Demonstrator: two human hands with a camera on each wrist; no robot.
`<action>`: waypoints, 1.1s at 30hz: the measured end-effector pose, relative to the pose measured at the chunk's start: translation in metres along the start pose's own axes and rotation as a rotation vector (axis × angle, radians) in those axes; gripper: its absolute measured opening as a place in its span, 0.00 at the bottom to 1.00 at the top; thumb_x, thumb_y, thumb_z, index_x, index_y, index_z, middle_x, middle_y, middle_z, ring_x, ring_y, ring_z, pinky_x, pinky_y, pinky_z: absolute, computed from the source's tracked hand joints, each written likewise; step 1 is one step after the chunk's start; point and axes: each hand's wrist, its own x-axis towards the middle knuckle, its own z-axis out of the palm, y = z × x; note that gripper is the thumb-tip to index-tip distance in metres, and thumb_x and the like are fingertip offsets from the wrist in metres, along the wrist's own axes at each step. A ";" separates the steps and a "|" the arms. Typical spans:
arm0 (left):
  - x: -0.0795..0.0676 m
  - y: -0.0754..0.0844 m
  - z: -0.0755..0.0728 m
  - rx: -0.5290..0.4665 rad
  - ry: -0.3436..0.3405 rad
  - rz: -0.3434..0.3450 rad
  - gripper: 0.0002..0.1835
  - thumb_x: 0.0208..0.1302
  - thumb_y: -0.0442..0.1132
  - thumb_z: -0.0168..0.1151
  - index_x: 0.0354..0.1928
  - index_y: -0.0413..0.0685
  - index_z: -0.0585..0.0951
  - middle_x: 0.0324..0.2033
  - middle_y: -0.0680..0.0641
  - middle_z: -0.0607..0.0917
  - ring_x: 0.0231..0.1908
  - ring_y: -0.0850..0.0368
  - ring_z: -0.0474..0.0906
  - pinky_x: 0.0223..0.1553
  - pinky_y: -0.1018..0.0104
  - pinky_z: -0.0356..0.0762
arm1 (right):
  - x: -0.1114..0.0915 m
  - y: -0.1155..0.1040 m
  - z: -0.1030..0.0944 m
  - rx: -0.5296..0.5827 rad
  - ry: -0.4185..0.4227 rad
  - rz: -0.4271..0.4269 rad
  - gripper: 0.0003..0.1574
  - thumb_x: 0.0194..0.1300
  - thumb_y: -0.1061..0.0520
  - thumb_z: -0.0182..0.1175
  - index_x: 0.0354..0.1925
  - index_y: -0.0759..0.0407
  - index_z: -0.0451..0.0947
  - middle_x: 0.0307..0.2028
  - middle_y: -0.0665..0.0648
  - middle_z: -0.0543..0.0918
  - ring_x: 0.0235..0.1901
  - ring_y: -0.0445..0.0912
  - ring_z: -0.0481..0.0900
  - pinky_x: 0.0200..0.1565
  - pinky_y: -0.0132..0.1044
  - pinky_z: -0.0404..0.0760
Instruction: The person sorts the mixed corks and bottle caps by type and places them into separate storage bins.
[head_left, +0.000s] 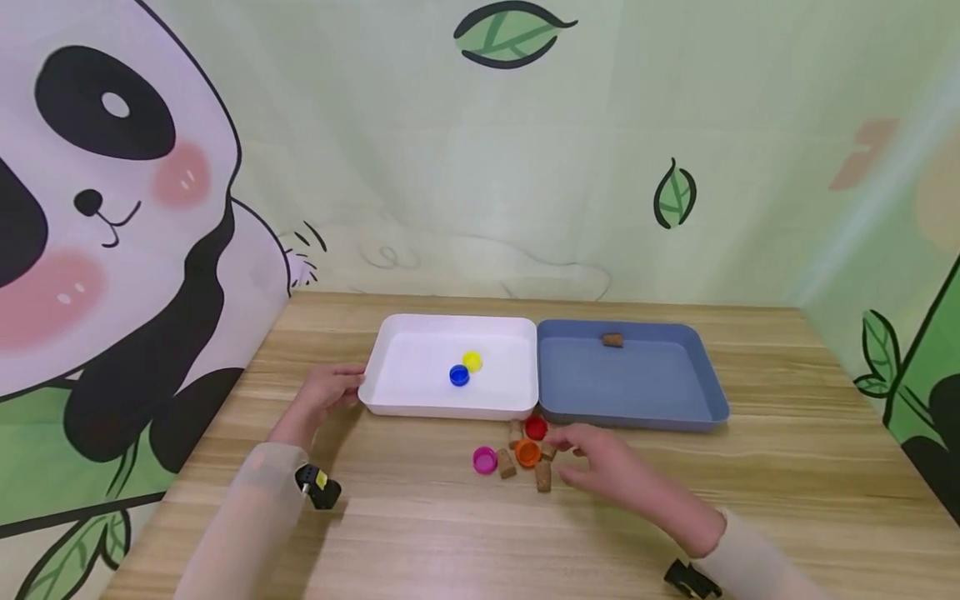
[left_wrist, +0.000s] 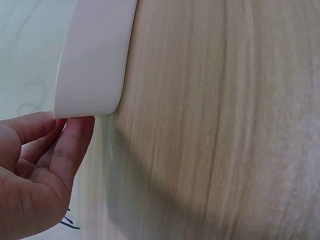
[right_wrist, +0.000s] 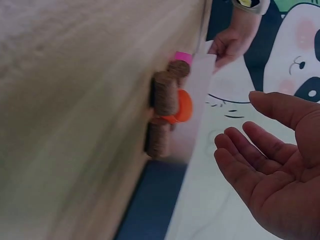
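Note:
At the white tray's (head_left: 442, 408) left end, my left hand (head_left: 330, 390) grips the wall near the front corner. In the left wrist view, the thumb and fingers of that hand (left_wrist: 47, 165) meet the tray's end. My right hand (head_left: 600, 462) hovers with spread, loosely bent fingers beside a cluster in front of the trays; its palm (right_wrist: 272, 170) holds nothing. The cluster has a red bottle cap (head_left: 536, 428), an orange cap (head_left: 528, 453), a magenta cap (head_left: 485, 460) and several brown corks (head_left: 543, 477). Inside the white tray lie a blue cap (head_left: 459, 376) and a yellow cap (head_left: 472, 361).
A blue-grey tray (head_left: 630, 392) stands against the white tray's right side, with one cork (head_left: 612, 340) near its back wall. Behind the wooden table (head_left: 405, 525) hangs a printed cloth with a panda (head_left: 135, 208).

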 end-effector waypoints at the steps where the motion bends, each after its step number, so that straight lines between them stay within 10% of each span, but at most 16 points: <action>1: 0.000 0.000 0.000 0.006 0.002 -0.003 0.25 0.73 0.28 0.56 0.68 0.22 0.68 0.43 0.44 0.88 0.29 0.69 0.79 0.34 0.77 0.83 | 0.000 0.001 0.002 -0.002 -0.003 0.007 0.22 0.64 0.63 0.68 0.56 0.67 0.80 0.52 0.64 0.86 0.50 0.57 0.84 0.52 0.49 0.88; 7: 0.002 0.002 -0.001 0.014 0.012 -0.009 0.25 0.74 0.29 0.56 0.69 0.24 0.69 0.56 0.32 0.84 0.29 0.69 0.79 0.35 0.77 0.83 | 0.003 0.011 0.015 -0.056 -0.008 0.006 0.24 0.60 0.61 0.72 0.54 0.66 0.82 0.49 0.63 0.87 0.46 0.55 0.85 0.49 0.45 0.88; 33: 0.000 0.001 0.001 0.031 0.009 -0.013 0.24 0.74 0.28 0.56 0.68 0.24 0.69 0.58 0.29 0.82 0.29 0.69 0.80 0.35 0.77 0.83 | 0.012 0.020 0.034 -0.164 -0.010 0.049 0.24 0.54 0.62 0.75 0.49 0.69 0.83 0.45 0.63 0.88 0.46 0.55 0.86 0.54 0.50 0.86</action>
